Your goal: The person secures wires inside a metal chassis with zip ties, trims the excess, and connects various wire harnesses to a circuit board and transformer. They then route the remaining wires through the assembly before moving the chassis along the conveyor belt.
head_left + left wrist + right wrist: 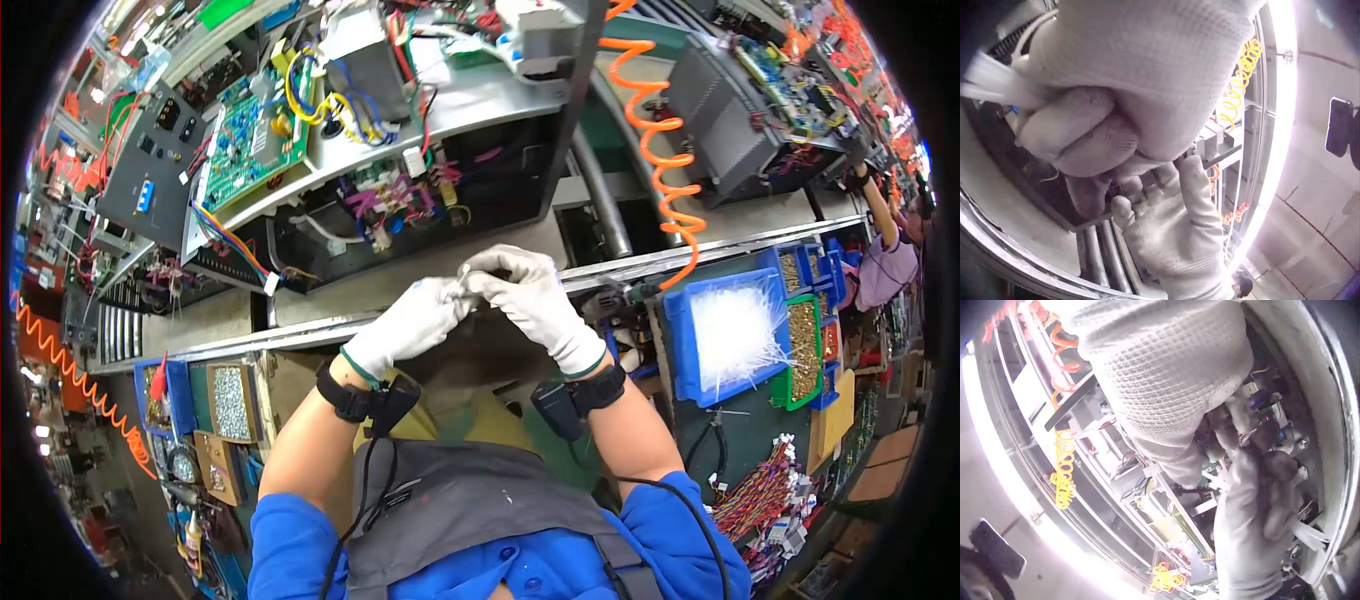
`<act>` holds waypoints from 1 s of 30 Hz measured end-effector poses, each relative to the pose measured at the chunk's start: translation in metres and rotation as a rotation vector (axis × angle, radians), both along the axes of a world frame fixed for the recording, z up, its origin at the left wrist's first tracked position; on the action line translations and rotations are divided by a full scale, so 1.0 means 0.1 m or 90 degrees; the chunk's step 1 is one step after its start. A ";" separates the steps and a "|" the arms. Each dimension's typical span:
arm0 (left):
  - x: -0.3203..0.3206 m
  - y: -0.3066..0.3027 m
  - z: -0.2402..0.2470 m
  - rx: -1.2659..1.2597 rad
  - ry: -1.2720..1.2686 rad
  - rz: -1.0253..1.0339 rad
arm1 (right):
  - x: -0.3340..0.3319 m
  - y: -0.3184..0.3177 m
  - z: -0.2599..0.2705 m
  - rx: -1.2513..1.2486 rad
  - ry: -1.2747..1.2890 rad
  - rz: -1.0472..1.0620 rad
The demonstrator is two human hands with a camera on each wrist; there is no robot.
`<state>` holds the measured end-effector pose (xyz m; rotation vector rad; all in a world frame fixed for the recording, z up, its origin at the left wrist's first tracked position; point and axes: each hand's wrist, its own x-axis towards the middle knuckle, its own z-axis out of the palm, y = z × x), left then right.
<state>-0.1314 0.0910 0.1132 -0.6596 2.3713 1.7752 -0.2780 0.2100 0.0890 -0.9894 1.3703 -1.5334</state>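
Both hands wear white knit gloves and meet at the fingertips in front of the body, beside the metal chassis. The left hand (pixel 415 322) has its fingers curled round a bundle of white cable ties (pixel 1000 84), whose ends stick out from the fist. The right hand (pixel 535 305) bends its fingers and thumb toward the left fingertips, pinching at a small pale strip (pixel 1215 480) that looks like a cable tie. Gloved fingers hide most of that strip. In the left wrist view the right palm (pixel 1172 240) faces the camera.
An open chassis (pixel 450 190) with circuit boards and wires stands ahead. At right, a blue bin (pixel 690 345) holds white cable ties; a green bin (pixel 785 395) of brass-coloured parts adjoins it. Pliers (pixel 715 440) and wire bundles (pixel 755 490) lie nearer. An orange coiled hose (pixel 665 155) hangs down.
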 end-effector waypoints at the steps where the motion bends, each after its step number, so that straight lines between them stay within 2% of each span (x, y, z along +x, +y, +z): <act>1: 0.00 0.03 0.01 0.080 -0.015 -0.005 | -0.03 0.07 0.03 -0.015 -0.081 -0.031; 2: 0.00 0.02 -0.01 0.107 -0.007 -0.035 | -0.07 0.11 0.08 -0.064 -0.176 -0.064; 4: -0.03 0.01 -0.05 0.014 0.009 -0.049 | -0.12 0.15 0.21 -0.067 -0.195 -0.068; 7: -0.09 -0.15 -0.28 0.092 -0.019 -0.060 | -0.11 0.08 0.13 0.014 -0.012 0.064; 8: -0.12 -0.20 -0.26 0.097 -0.020 -0.063 | -0.12 0.04 0.12 0.019 -0.014 0.061; 10: -0.22 -0.34 -0.17 0.047 -0.027 -0.117 | -0.16 -0.03 0.10 0.038 -0.050 -0.137; 11: -0.20 -0.43 -0.22 -0.169 0.099 -0.108 | -0.23 -0.08 -0.02 -0.040 -0.088 -0.255; 12: -0.18 -0.57 -0.31 -0.285 0.112 0.010 | -0.32 -0.11 0.00 -0.020 -0.145 -0.369; 14: -0.16 -0.76 -0.25 -0.360 0.003 0.283 | -0.48 -0.15 -0.14 -0.025 -0.130 -0.421; 15: -0.26 -0.71 -0.14 -0.331 0.154 0.317 | -0.47 -0.19 -0.08 0.004 -0.092 -0.368; 16: -0.34 -0.61 -0.12 -0.292 0.213 0.263 | -0.42 -0.28 -0.07 -0.002 -0.113 -0.323; 18: -0.51 -0.45 -0.08 -0.346 0.258 0.126 | -0.30 -0.42 -0.07 -0.045 -0.124 -0.285; 19: -0.55 -0.46 -0.03 -0.264 0.107 0.097 | -0.29 -0.48 -0.10 -0.058 -0.188 -0.278; 20: -0.60 -0.50 -0.05 -0.268 0.113 0.094 | -0.34 -0.53 -0.13 -0.071 -0.098 -0.278; 22: -0.72 -0.59 -0.10 -0.407 0.151 0.229 | -0.49 -0.63 -0.12 -0.003 0.005 -0.414; 23: -0.83 -0.57 -0.09 -0.678 0.153 0.265 | -0.59 -0.65 -0.14 -0.078 -0.026 -0.375; 24: -0.96 -0.56 -0.10 -0.759 0.183 0.281 | -0.65 -0.76 -0.19 -0.105 -0.148 -0.321; 26: -1.16 -0.58 -0.22 -0.867 0.112 0.221 | -0.73 -0.87 -0.18 -0.178 -0.291 -0.215; 27: -1.25 -0.59 -0.21 -0.872 0.113 0.225 | -0.72 -0.87 -0.18 -0.183 -0.291 -0.211; 29: -1.41 -0.62 -0.15 -0.714 0.191 0.223 | -0.73 -0.86 -0.14 -0.186 -0.309 -0.227; 30: -1.46 -0.68 -0.13 -0.716 0.192 0.221 | -0.75 -0.82 -0.10 -0.189 -0.309 -0.229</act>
